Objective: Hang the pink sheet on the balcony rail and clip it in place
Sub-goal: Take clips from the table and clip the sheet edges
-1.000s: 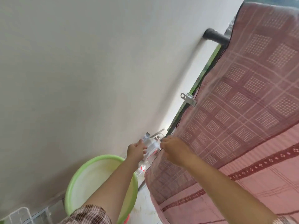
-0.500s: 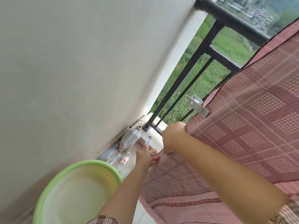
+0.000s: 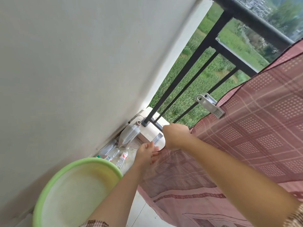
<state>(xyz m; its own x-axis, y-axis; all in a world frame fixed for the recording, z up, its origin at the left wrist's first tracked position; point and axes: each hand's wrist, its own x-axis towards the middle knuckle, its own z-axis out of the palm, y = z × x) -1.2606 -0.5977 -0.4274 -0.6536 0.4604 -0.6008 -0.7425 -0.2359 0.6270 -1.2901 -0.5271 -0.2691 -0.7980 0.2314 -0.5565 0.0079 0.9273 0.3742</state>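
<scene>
The pink checked sheet hangs over the black balcony rail and fills the right side. A grey clip is fastened on the sheet's left edge. My right hand grips that edge lower down, fingers curled round the cloth. My left hand is just below and left of it, and pinches a second small grey clip that sticks up from its fingertips, apart from the sheet.
A light green basin stands on the floor at the lower left. Plastic bottles lie in the corner by the white wall. Upright black bars stand bare left of the sheet, with grass beyond.
The sheet's left edge has shifted right, baring the rail bars. My left hand dropped away from the edge with the small clip. My right hand stays on the edge.
</scene>
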